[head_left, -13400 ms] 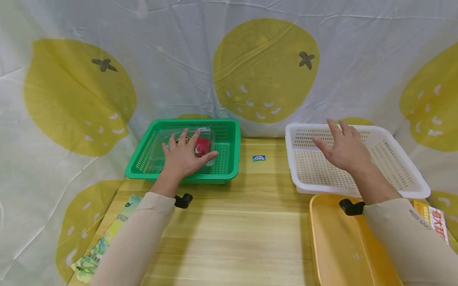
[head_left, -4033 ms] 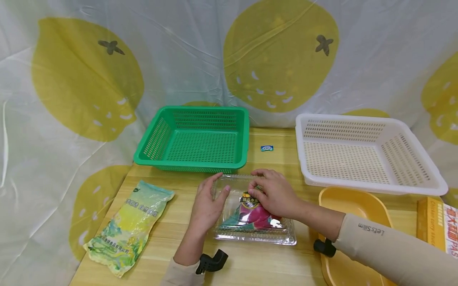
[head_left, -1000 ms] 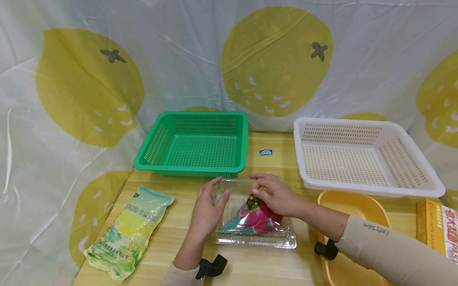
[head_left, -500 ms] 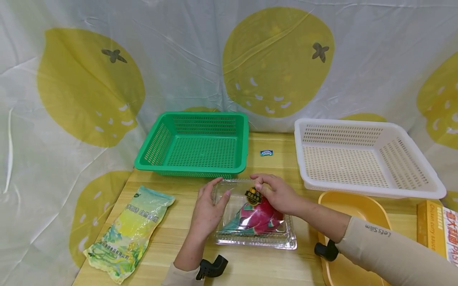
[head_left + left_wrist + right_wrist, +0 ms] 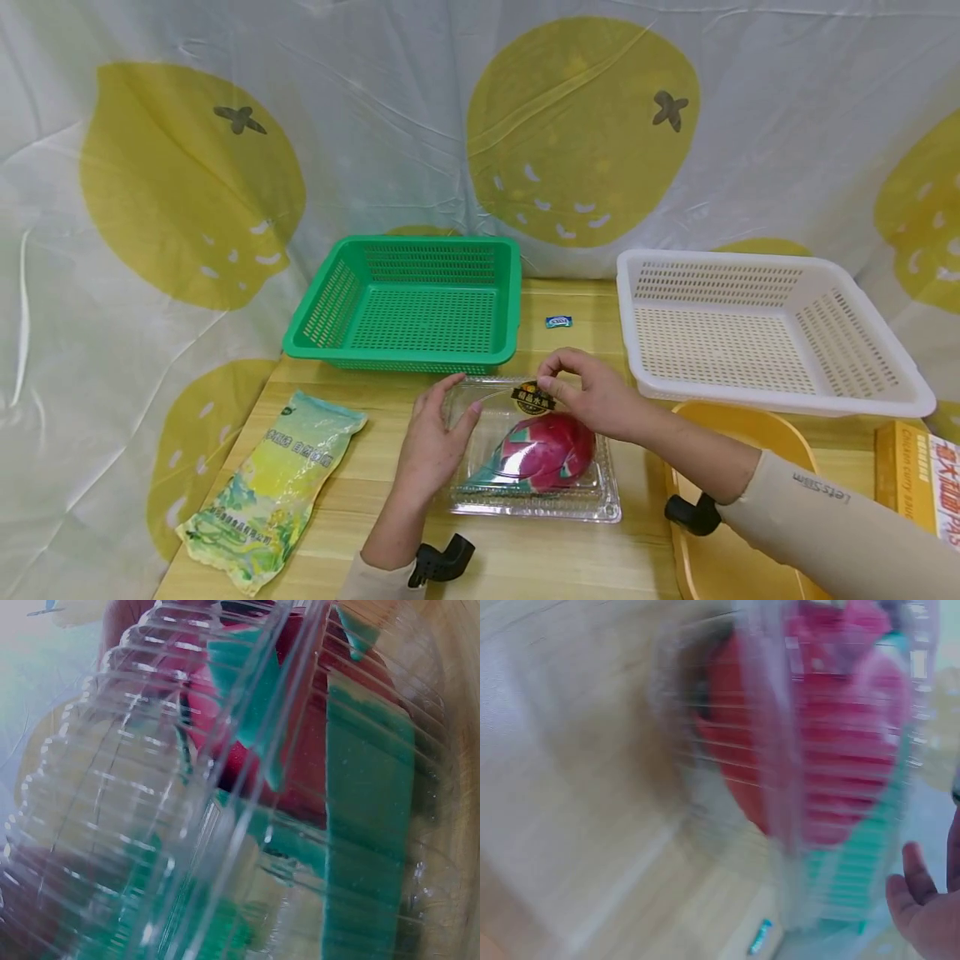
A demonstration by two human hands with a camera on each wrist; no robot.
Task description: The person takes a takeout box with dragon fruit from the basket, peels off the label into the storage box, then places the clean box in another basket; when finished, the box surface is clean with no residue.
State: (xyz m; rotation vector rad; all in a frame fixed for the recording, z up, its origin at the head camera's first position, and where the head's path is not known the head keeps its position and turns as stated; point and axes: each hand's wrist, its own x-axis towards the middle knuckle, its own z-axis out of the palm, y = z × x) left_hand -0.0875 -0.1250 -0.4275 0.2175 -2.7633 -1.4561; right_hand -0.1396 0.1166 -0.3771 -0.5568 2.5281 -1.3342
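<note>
The table (image 5: 600, 558) bears a green basket (image 5: 423, 321), white basket (image 5: 716, 342), tray (image 5: 731, 567), clear box (image 5: 536, 508), bag (image 5: 273, 492), packet (image 5: 558, 322) and carton (image 5: 909, 479).

Clamshell (image 5: 540, 505) blocks btwn my L hand (image 5: 435, 442) & R hand (image 5: 592, 400); green basket (image 5: 397, 354) just ahead of L; can pass btwn L & printed pouch (image 5: 273, 492).

This is a tabletop nook curtained with fabric; whether the room beyond is a home, kitchen or lab cannot be told. Creased pale cloth (image 5: 382, 108) printed with big yellow lemons hangs behind and beside a wood-grain table (image 5: 585, 550) bearing a green basket (image 5: 397, 357), a white basket (image 5: 780, 401) and packaged food (image 5: 273, 487).
</note>
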